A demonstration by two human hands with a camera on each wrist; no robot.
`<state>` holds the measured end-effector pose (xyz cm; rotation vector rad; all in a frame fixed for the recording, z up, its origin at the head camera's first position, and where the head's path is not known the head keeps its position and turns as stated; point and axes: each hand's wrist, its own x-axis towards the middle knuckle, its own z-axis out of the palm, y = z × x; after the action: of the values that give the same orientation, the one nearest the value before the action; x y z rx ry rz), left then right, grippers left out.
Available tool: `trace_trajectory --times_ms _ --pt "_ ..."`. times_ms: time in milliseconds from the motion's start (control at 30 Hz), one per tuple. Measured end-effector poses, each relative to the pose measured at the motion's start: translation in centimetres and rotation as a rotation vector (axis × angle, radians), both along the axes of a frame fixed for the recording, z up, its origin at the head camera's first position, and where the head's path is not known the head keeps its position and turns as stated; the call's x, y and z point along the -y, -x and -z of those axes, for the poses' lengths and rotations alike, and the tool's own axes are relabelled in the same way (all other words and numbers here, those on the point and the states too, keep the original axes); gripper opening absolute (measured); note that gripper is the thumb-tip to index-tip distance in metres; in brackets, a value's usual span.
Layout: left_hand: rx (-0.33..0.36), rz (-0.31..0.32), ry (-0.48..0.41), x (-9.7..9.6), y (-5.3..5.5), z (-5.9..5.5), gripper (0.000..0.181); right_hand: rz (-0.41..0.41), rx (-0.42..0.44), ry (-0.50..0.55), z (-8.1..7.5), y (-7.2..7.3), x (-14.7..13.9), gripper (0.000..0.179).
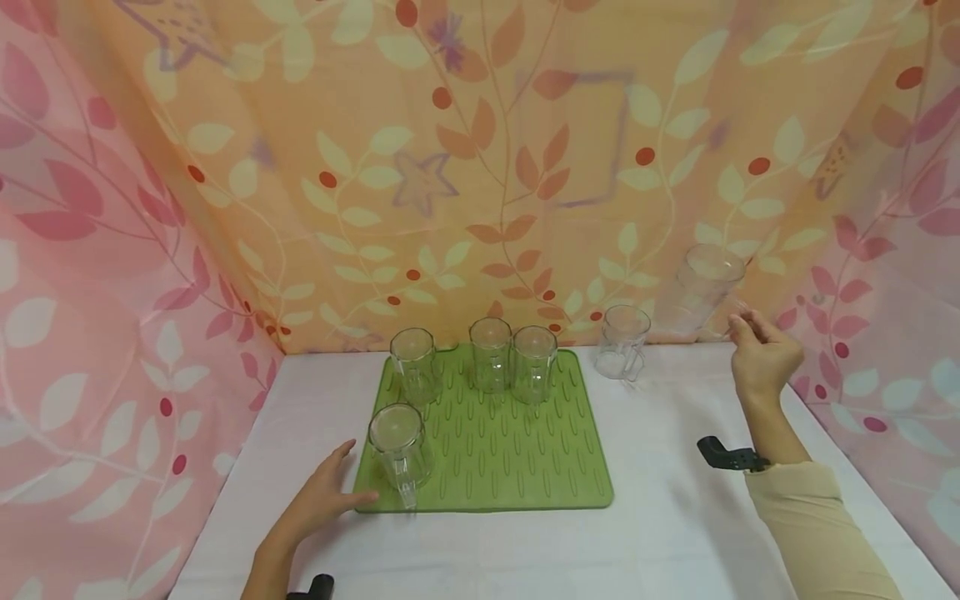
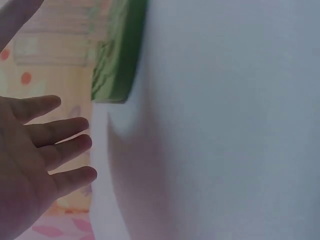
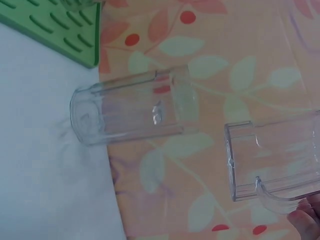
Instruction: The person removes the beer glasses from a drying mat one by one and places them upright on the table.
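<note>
At the right, my right hand (image 1: pixel 765 354) pinches the handle of a clear glass mug (image 1: pixel 708 283), held up off the table near the back cloth. This mug (image 3: pixel 280 150) also shows in the right wrist view, with fingertips at its handle. A second glass mug (image 1: pixel 621 346) stands on the table just left of it. My left hand (image 1: pixel 318 496), fingers spread and holding nothing, is beside the front-left mug (image 1: pixel 401 450) on a green ridged mat (image 1: pixel 517 475). In the left wrist view, the left hand (image 2: pixel 25 160) has extended fingers near the mat's corner (image 2: pixel 127 60).
Toward the mat's back edge stand a mug (image 1: pixel 416 367) at the left and two close together, a middle mug (image 1: pixel 491 357) and a right mug (image 1: pixel 535 365). A white cloth (image 1: pixel 660 517) covers the table. Patterned cloth (image 1: pixel 480 167) hangs behind and on both sides.
</note>
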<state>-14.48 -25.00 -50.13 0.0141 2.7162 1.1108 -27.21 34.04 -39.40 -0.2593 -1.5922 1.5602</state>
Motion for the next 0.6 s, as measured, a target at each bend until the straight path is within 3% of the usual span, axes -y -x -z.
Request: trace_trajectory --times_ms 100,400,600 --pt "-0.005 0.024 0.028 -0.5 0.0 0.3 0.108 0.020 0.022 0.004 0.5 0.1 -0.8 0.008" --pt "-0.054 0.056 0.052 -0.5 0.2 1.5 0.107 0.014 0.107 0.025 3.5 0.7 -1.0 0.015" --pt "-0.082 0.070 0.053 -0.7 0.3 1.6 0.104 0.057 0.220 -0.075 5.8 0.8 -0.5 0.019"
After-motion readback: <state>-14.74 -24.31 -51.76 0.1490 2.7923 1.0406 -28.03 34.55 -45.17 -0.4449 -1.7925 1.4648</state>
